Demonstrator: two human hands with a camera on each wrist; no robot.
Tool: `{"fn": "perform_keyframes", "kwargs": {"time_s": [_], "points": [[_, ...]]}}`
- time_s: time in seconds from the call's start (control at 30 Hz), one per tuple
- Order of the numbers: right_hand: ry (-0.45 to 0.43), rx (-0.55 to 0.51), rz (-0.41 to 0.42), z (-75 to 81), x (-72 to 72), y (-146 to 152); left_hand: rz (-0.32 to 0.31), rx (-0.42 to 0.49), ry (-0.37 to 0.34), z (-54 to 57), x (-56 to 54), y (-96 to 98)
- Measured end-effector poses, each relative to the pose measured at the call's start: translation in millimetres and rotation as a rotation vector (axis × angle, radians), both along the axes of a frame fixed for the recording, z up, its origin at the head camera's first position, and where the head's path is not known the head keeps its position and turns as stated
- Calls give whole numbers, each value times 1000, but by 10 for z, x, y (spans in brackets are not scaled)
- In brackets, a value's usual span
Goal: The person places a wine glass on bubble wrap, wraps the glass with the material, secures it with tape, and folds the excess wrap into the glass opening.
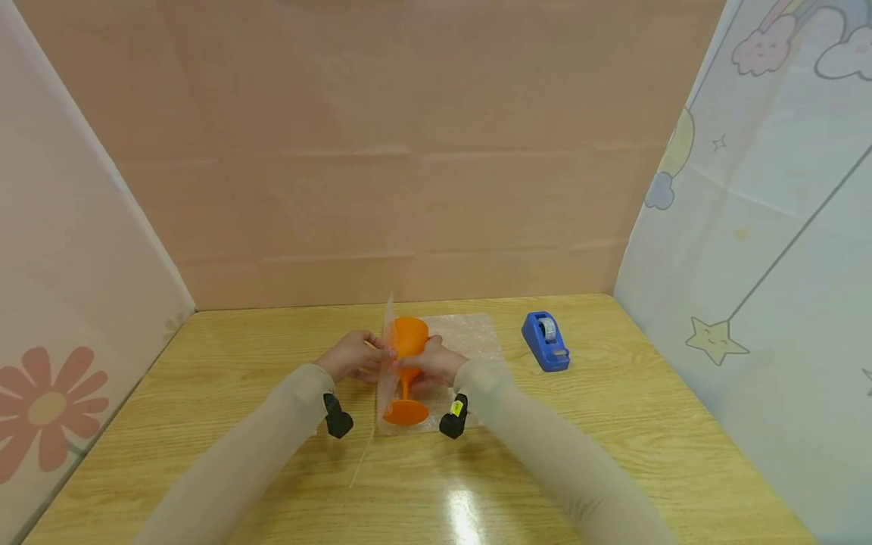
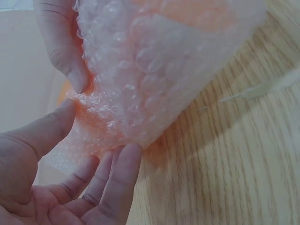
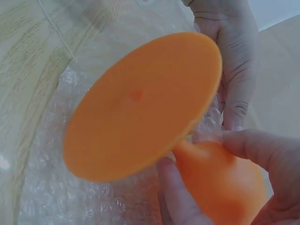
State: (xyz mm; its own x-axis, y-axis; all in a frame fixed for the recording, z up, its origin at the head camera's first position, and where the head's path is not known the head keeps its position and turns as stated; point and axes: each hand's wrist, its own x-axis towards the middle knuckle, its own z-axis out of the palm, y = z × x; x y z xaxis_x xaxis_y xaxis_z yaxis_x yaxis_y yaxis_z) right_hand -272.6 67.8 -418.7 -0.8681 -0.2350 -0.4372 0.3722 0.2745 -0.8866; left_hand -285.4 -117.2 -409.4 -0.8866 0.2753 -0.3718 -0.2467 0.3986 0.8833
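An orange goblet [image 1: 411, 334] lies over a sheet of bubble wrap [image 1: 477, 341], its round base toward the person. My right hand [image 1: 439, 363] grips the goblet where bowl meets stem, with the thumb on the bowl in the right wrist view. On the other side, my left hand [image 1: 353, 356] pinches the wrap's raised left edge, which stands up against the goblet. In the left wrist view the raised bubble wrap [image 2: 145, 79] hides most of the goblet, and its orange shows through. The right thumb [image 2: 77, 77] touches the wrap close to the left thumb.
A blue tape dispenser [image 1: 545, 344] with a roll of clear tape stands right of the wrap on the wooden table [image 1: 238, 378]. A thin pale strip [image 1: 362, 458] lies near the wrap's front left corner. Fabric-covered walls border the table's back and sides.
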Motion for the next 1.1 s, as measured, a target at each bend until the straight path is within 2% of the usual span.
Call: {"fn": "perform_keyframes", "kwargs": {"time_s": [0.23, 0.4, 0.7, 0.97, 1.1], "points": [[-8, -10, -32, -8, -7, -10, -25, 20, 9, -20, -11, -35], [-5, -54, -35, -30, -14, 0, -31, 87, -8, -87, -25, -94], [-24, -74, -46, -20, -17, 6, 50, 204, -89, -208, -55, -67], [18, 40, 14, -12, -7, 49, 57, 209, -119, -213, -58, -54], [98, 187, 41, 19, -3, 72, 37, 184, -102, -190, -54, -48]]}}
